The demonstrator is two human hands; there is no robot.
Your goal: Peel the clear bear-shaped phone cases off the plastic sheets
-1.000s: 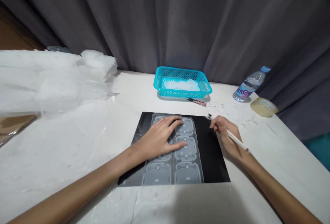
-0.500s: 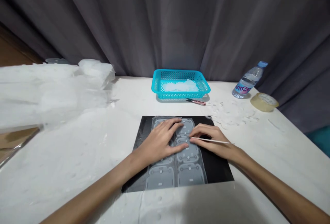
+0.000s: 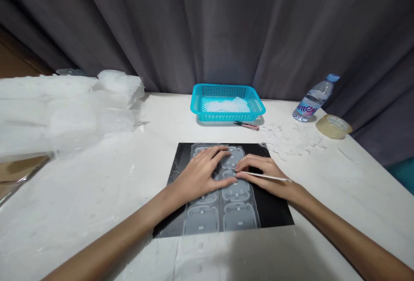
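A translucent plastic sheet of moulded, rounded-square panels [image 3: 239, 217] lies over a black mat [image 3: 274, 212]. My left hand [image 3: 205, 171] rests on the sheet with its fingers spread, hiding several panels of the left column. In my right hand [image 3: 263, 172] a thin white stick-like tool [image 3: 268, 176] is pinched between thumb and fingers. Its tip points at the gap between two panels of the right column and is hidden at the fingertips. The tool's other end reaches back over the wrist.
Behind the mat stands a blue basket [image 3: 228, 116] holding whitish pieces, with a utility knife [image 3: 247, 126] in front. Clear scraps [image 3: 297, 141] lie at right, near a water bottle [image 3: 312, 100] and a tape roll [image 3: 334, 126]. Piled plastic sheets [image 3: 64, 113] occupy the left.
My right hand has moved slightly left along the gap between panels, with the white tool still in its grip. My left hand stays spread on the sheet. The view has shifted slightly.
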